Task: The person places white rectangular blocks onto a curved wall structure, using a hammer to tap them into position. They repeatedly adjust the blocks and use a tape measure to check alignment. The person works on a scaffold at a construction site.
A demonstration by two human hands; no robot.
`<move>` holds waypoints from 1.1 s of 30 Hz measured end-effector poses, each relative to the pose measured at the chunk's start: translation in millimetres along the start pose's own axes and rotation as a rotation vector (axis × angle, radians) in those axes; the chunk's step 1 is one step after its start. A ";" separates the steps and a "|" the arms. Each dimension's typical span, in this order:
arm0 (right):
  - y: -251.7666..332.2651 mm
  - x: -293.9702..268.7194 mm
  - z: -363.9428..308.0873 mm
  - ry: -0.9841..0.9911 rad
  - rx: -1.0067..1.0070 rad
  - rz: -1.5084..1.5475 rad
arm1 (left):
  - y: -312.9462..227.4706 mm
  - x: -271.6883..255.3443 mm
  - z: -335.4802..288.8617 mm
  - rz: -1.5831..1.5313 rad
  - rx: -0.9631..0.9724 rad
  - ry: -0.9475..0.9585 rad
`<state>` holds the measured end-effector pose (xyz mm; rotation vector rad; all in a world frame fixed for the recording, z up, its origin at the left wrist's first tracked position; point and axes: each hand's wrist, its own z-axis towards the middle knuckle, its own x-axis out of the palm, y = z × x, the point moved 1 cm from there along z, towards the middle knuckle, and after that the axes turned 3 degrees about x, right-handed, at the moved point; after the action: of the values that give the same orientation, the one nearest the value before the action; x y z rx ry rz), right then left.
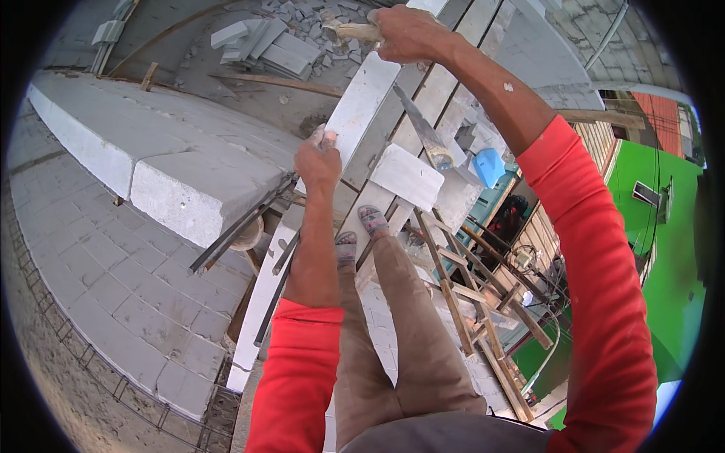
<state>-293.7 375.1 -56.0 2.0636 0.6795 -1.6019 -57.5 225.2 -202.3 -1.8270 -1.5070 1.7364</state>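
Observation:
A long white lightweight concrete block (368, 94) lies along the top of the wall in front of me. My left hand (319, 160) is closed on its near end, with thumb and fingertips against the block. Beyond its far end, my right hand (408, 32) is wrapped around a wooden-handled tool (356, 32); the tool's head is too unclear to name. A handsaw (423, 128) rests on the planks right of the block. Closer to my feet, a shorter white block (408, 176) sits on the planks.
I stand on wooden planks (355, 224) high up. A wooden ladder (472, 302) leans below right. A blue container (488, 167) stands beside block offcuts. At left is a thick grey slab-like ledge (189, 151); stacked blocks (268, 47) and rubble lie beyond the wall. Metal bars (242, 230) jut out near my left arm.

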 end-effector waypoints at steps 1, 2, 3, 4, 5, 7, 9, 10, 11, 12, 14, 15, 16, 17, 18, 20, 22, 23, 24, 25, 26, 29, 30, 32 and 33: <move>-1.5 -1.1 22.3 0.057 0.008 -0.037 | -3.4 0.2 -1.1 -0.005 0.000 0.011; -4.0 -0.5 41.2 0.113 0.017 -0.076 | -8.5 0.4 -1.6 -0.012 0.002 0.023; -2.2 1.5 56.0 0.161 0.020 -0.102 | -9.7 0.3 -1.9 -0.017 -0.001 0.028; 3.0 3.5 71.4 0.205 0.015 -0.127 | -7.0 0.9 -0.7 -0.041 0.017 0.013; 10.3 6.6 85.8 0.248 0.005 -0.152 | -2.5 1.4 -0.1 -0.064 0.032 -0.008; 24.5 17.2 110.8 0.342 0.051 -0.255 | 2.6 1.9 0.7 -0.078 0.032 -0.019; 41.5 36.1 130.8 0.400 0.050 -0.279 | 1.0 -4.9 -0.7 -0.055 -0.009 -0.012; 29.9 44.1 133.6 0.418 0.056 -0.271 | -3.8 -0.4 -2.7 -0.046 0.001 0.009; 36.8 57.2 145.9 0.455 0.042 -0.274 | -0.9 -5.0 -2.6 -0.003 -0.005 -0.003; 34.2 68.1 154.0 0.494 0.045 -0.293 | -2.1 -4.2 -0.9 0.022 0.000 -0.004; 34.9 68.1 143.4 0.448 0.025 -0.252 | -5.1 -4.7 -2.2 0.038 -0.024 0.017; 28.0 62.1 138.1 0.422 -0.021 -0.273 | -10.5 -3.8 -3.6 0.040 -0.028 0.028; 34.7 50.4 133.6 0.433 -0.027 -0.266 | -7.5 -4.1 -5.5 0.026 -0.020 -0.010; 44.0 41.8 132.6 0.503 0.067 -0.250 | -2.2 -2.8 -7.0 0.013 -0.006 -0.045; 42.2 38.5 130.4 0.487 0.085 -0.217 | -1.1 -2.8 -7.1 -0.018 -0.027 -0.057; 12.8 52.1 144.0 0.495 0.130 -0.209 | -8.5 2.7 -10.1 -0.099 -0.050 -0.042; 14.4 51.9 144.0 0.472 0.100 -0.251 | -9.4 0.1 -12.9 -0.108 -0.083 -0.030; 19.9 48.4 144.8 0.467 0.072 -0.269 | -8.9 -0.4 -13.4 -0.112 -0.101 -0.020; 24.5 44.9 145.7 0.462 0.048 -0.287 | -8.0 -1.3 -12.3 -0.110 -0.095 -0.030; 28.6 40.8 145.7 0.460 0.026 -0.304 | -7.0 -1.1 -12.5 -0.108 -0.089 -0.038; 29.3 43.9 148.0 0.460 0.012 -0.319 | -6.2 -0.6 -12.5 -0.106 -0.082 -0.044; 29.9 58.4 150.4 0.477 -0.034 -0.358 | -8.2 0.8 -12.0 -0.097 -0.107 -0.021; 30.1 62.6 150.8 0.493 -0.059 -0.369 | -9.3 0.7 -11.5 -0.100 -0.107 -0.023; 33.3 69.1 151.2 0.517 -0.085 -0.398 | -9.0 0.3 -9.7 -0.100 -0.108 -0.028; 34.0 71.5 151.7 0.525 -0.086 -0.419 | -9.7 1.0 -9.1 -0.107 -0.106 -0.031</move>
<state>-372.4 263.8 -159.4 2.4055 1.4134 -1.1802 -55.1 234.7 -193.3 -1.7397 -1.7059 1.6727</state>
